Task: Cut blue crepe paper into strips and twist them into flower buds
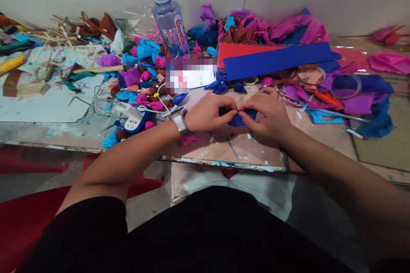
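A small piece of dark blue paper (237, 121) lies between my two hands, low over the table. My left hand (209, 113), with a metal watch (180, 121) at the wrist, pinches it between thumb and forefinger. From the other side my right hand (267, 115) grips the same piece, its fingertips meeting those of the left. Part of the paper is hidden under my fingers. Just beyond my hands lie several folded blue paper bits (221, 88). Farther back, a long blue paper strip (278, 60) rests across a red sheet (221, 49).
A plastic bottle (169, 25) stands at the back near a phone (195, 77). Crumpled coloured paper (144, 51) is heaped to the left, around a power socket (136, 121) with a white cable. Scissors (291, 100) and tape rings (347, 86) lie to the right.
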Motion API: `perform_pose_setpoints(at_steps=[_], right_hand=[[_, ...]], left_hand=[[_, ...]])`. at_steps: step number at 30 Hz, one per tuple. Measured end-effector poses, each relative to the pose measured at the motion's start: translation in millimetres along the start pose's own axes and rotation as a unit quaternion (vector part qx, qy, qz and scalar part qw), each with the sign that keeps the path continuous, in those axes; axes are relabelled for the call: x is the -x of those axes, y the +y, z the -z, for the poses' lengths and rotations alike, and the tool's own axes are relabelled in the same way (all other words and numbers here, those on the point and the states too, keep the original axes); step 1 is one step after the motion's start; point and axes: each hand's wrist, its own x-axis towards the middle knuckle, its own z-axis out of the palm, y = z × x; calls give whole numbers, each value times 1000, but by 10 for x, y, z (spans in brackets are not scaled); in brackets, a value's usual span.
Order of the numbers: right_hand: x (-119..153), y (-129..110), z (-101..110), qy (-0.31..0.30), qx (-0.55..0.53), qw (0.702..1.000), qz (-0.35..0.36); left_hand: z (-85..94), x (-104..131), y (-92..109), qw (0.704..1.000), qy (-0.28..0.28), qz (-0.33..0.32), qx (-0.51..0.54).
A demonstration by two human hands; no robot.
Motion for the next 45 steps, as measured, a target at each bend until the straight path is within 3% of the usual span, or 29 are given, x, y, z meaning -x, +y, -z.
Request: perform_pose_setpoints(at_steps=[8, 17, 26, 33, 45], right_hand=[[12, -22, -54, -21, -27, 998, -45], [9, 15, -41, -17, -22, 998, -53], [-10, -1, -33, -31, -34, 997, -59], [-12, 7, -11, -22, -43, 996, -79], [-6, -12, 26, -77, -47, 995, -53]], left_hand=[[-92, 43, 38, 983, 24, -45, -175], [-6, 6, 3, 994, -9, 3, -104], [1, 11, 72, 995, -40, 2, -96], [132, -39, -38, 994, -104, 28, -32], [121, -47, -57, 990, -129, 47, 4]])
